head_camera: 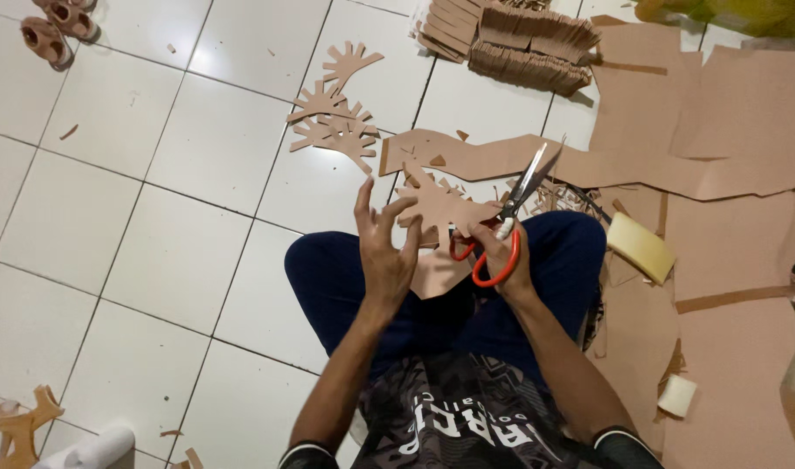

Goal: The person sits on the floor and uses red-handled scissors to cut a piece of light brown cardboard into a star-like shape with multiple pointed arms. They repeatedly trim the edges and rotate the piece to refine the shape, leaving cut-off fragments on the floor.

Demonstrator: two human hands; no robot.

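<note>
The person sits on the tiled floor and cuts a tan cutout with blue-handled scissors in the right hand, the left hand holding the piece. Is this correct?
Not quite. In the head view the scissors in the right hand have orange-red handles, not blue. The left hand does hold the tan cutout.

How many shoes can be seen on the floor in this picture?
2. Both are tan shoes in the top left corner on the white tiled floor: one lies lower left, the other is just above it, cut by the picture edge. More may lie outside the view.

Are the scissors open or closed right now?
Open. The scissors in the right hand show two blades spread apart in a narrow V at the tan cutout.
</note>
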